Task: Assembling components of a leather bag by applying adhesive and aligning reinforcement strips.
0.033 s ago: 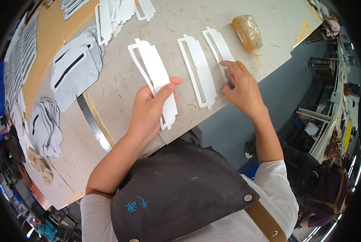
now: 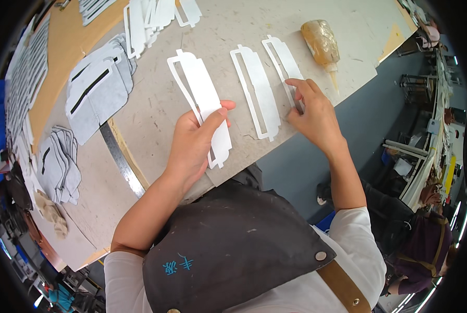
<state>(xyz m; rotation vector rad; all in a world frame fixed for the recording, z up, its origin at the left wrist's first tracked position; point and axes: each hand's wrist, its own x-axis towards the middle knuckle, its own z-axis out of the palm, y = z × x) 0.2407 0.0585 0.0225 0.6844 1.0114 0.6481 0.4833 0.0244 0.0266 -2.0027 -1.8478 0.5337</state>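
Overhead, a scuffed grey desk (image 2: pixel 233 31) carries 3 white cut-out strips; the left hand (image 2: pixel 194 143) grips the nearest strip (image 2: pixel 202 99), the right hand (image 2: pixel 314 112) presses open fingers onto the far strip (image 2: pixel 283 57). Workshop racks (image 2: pixel 426 104) stand beyond.

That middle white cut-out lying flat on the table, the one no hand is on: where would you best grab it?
Probably at the near short end of the middle white cut-out, coming from the table edge. It lies flat and thin, so a fingertip could lift that end, which reaches towards the edge; its long sides are flanked closely by both hands.
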